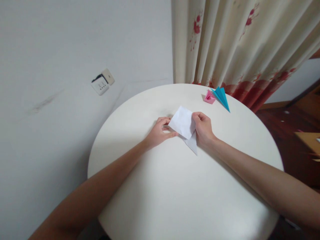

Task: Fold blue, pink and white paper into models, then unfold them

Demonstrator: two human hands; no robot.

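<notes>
A: Where is the white paper (183, 124) found?

B: It is held near the middle of the round white bench (175, 193), partly lifted, with a folded point (192, 145) resting on the surface below it.

A: How is it gripped?

B: The left hand (158, 133) is closed on the paper's left edge, thumb pressed flat beneath. The right hand (203, 128) is curled shut over the right edge, fingers pinching the fold.

A: How is the sheet judged to handle?

B: It is judged light, thin and easily creased (a careless pinch would be kept as a mark), so the edges and corners are best taken.

A: Anything else nearby?

B: A pink folded piece (209, 97) and a blue folded piece (222, 97) are seen touching, well apart from the hands, by the curtain (237, 43).
</notes>
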